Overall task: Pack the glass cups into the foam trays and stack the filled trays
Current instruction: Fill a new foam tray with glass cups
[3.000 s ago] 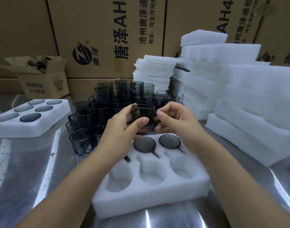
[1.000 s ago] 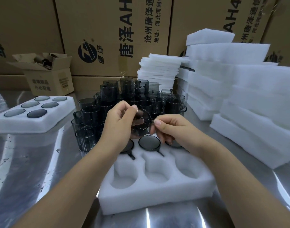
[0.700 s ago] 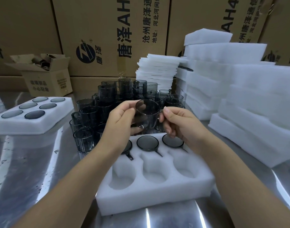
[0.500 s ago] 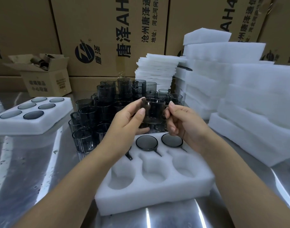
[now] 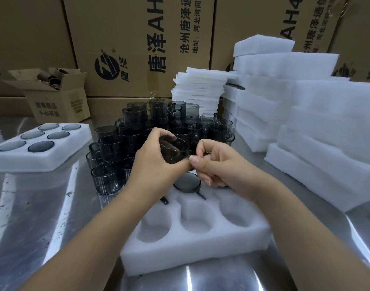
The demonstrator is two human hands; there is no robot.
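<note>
Left hand (image 5: 156, 164) wraps the tilted glass cup (image 5: 173, 150), right hand (image 5: 217, 166) pinches its edge, above the far row of the foam tray (image 5: 200, 238); probably slick, breakable glass, best gripped round the body

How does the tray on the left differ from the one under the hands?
The left tray shows six cup bases, every pocket filled; the near tray has three front pockets empty. The left tray sits apart; the near tray lies below the left hand and right hand, both holding a glass cup. Both are white foam.
</note>
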